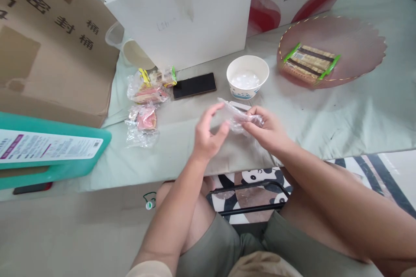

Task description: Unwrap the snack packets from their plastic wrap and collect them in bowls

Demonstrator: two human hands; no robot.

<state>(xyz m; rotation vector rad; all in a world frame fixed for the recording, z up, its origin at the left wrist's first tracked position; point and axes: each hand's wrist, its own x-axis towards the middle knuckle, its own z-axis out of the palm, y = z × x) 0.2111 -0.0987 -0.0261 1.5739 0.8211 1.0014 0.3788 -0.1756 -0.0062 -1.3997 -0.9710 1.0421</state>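
Note:
Crumpled clear plastic wrapping (pixel 238 117) is pinched between the thumb and fingers of my right hand (pixel 264 127). My left hand (pixel 211 132) is at the left side of this wrapping, thumb and fingers apart; whether a fingertip touches it, I cannot tell. Just behind the hands stands a white paper bowl (pixel 247 91) with whitish, shiny contents that I cannot make out. A small white item (pixel 239 106) lies between bowl and wrapping, partly hidden. Left of the bowl a black phone (pixel 195 85) lies flat.
Packaged snacks (pixel 147 91) and a clear packet with something pink (pixel 146 119) lie at left. A pink scalloped tray (pixel 360 52) at right holds a green-ended snack pack (pixel 312 62). Cardboard (pixel 65 69) and white boxes (pixel 201 17) stand behind; a teal container (pixel 94 138) is front left.

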